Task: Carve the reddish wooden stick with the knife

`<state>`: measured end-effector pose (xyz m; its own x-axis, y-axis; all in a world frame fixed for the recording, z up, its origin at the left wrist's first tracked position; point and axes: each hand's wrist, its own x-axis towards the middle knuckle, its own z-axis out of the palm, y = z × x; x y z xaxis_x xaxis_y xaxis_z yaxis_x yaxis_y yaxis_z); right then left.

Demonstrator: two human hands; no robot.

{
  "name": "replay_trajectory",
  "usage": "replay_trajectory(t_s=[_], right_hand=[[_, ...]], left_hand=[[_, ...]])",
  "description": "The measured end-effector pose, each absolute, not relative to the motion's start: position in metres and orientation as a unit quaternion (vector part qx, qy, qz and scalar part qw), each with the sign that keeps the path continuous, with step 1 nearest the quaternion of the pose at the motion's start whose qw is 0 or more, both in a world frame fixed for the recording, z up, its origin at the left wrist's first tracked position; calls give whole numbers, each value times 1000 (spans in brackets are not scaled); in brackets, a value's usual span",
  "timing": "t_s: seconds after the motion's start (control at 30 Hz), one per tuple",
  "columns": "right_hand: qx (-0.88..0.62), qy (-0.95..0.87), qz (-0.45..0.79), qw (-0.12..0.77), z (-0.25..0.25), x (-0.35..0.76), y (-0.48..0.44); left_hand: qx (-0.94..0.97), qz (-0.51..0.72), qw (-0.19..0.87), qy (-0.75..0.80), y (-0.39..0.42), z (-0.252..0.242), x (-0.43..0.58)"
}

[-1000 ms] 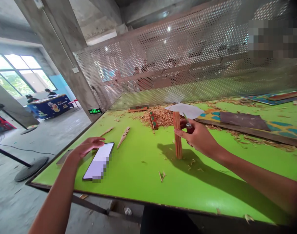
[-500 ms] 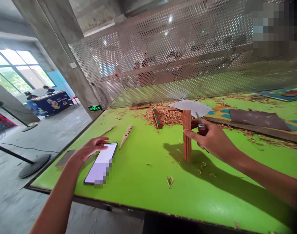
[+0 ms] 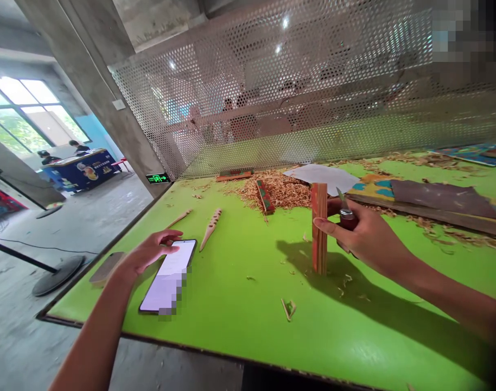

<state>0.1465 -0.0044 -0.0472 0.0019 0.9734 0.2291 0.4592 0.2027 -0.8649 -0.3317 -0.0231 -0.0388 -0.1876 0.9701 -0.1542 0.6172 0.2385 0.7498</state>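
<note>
R hand (image 3: 364, 239): closed on small carving knife (image 3: 347, 217), dark red handle, blade pointing up. R index finger (image 3: 333, 227) touches right face of wood stick (image 3: 319, 250). Stick stands upright w/ base on green counter (image 3: 231, 331), just left of knife.

L hand (image 3: 148, 252): open, fingers extended, tips at top-left edge of smartphone (image 3: 169, 277). Phone lies flat on counter, screen lit, part pixelated.

Nearby on counter: notched wood piece (image 3: 210, 229) and thin wood sliver (image 3: 178, 218), both beyond L hand, apart from each other. Pile of wood shavings (image 3: 274, 190) behind stick; red-and-green painted block (image 3: 265, 196) lies at its left part. White paper sheet (image 3: 323, 178) behind R hand. Dark abrasive sheet (image 3: 441, 198) to right, on wood board.
</note>
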Motion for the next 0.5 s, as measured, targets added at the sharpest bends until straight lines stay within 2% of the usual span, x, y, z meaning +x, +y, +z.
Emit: replay_trajectory(t_s=[0.33,0.5], right_hand=[[-557,-641,303,433,-45,146,-7],[-559,-643,296,432,-45,145,-7]], left_hand=[[580,217,338,709,-29,-36,-340],[581,234,342,701,-30,-37,-341]])
